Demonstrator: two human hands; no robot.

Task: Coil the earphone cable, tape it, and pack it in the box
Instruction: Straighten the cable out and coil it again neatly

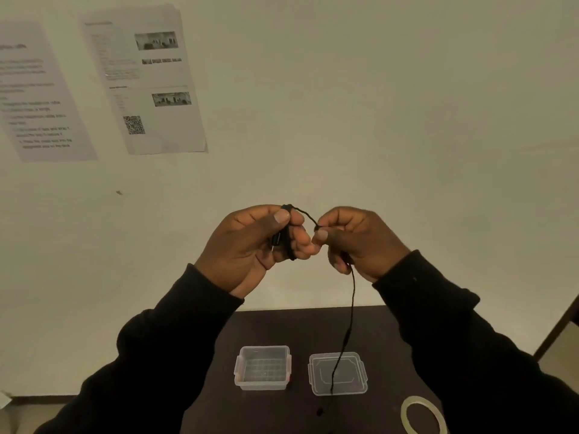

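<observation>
My left hand (250, 245) is raised in front of the wall with several turns of the black earphone cable (351, 311) wound around its fingers, thumb pressing on the coil. My right hand (357, 242) pinches the same cable just to the right of the coil. From there the loose end hangs straight down over the table. Below, a clear plastic box (263, 368) stands open on the dark table (313, 327). Its clear lid (338, 374) lies to its right, under the dangling cable end. A roll of clear tape (423, 415) lies at the lower right.
Two printed instruction sheets (147, 83) hang on the pale wall at the upper left. The table's far edge meets the wall just behind the box. A wooden edge (560, 327) shows at the far right.
</observation>
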